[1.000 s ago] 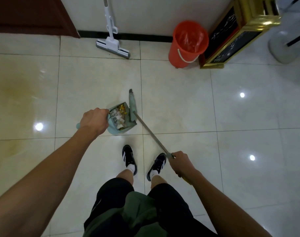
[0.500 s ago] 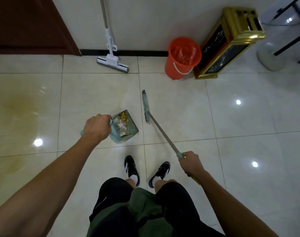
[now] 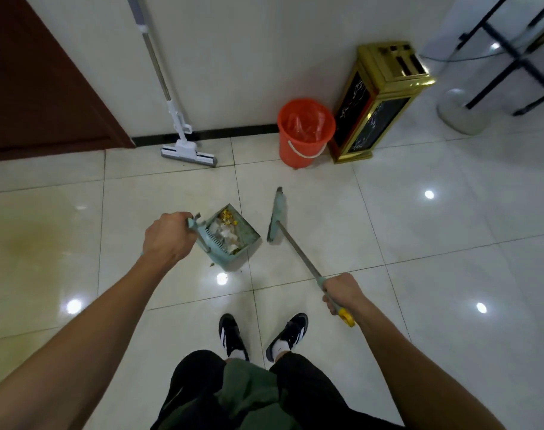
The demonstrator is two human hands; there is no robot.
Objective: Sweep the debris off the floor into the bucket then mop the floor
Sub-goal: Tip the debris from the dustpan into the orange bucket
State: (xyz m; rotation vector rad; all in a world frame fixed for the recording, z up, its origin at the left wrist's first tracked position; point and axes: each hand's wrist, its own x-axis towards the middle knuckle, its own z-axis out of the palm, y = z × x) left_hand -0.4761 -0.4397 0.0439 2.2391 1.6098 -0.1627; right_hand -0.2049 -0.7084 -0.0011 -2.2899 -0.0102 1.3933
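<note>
1. The glossy cream tiled floor (image 3: 435, 243) runs wide and bare toward 3 o'clock and 9 o'clock; a yellowish stain lies at 9 o'clock.
2. The white wall (image 3: 249, 57) with its black skirting closes the far edge at 12 o'clock, and a dark brown wooden door (image 3: 41, 88) stands at 10 o'clock.
3. A gold-framed black bin (image 3: 379, 100) stands against the wall at 1 o'clock, touching or just beside the round orange plastic bucket (image 3: 304, 131), which holds a red liner and stands upright.
4. A white sponge mop with a metal pole (image 3: 183, 144) leans on the wall at 11 o'clock, its head on the floor.
5. The pale green broom on a metal shaft (image 3: 276, 215) is at 12 o'clock, well short of the bucket; the right hand (image 3: 342, 293) has its grip curled round the shaft near the yellow end cap.
6. The pale green plastic dustpan (image 3: 233, 237) is tilted, just beside the broom head and apart from it; the left hand (image 3: 168, 240) has its grip wrapped round the handle.
7. Yellow and white debris (image 3: 227, 225) lies inside the pan; a few specks lie on the tile below it.
</note>
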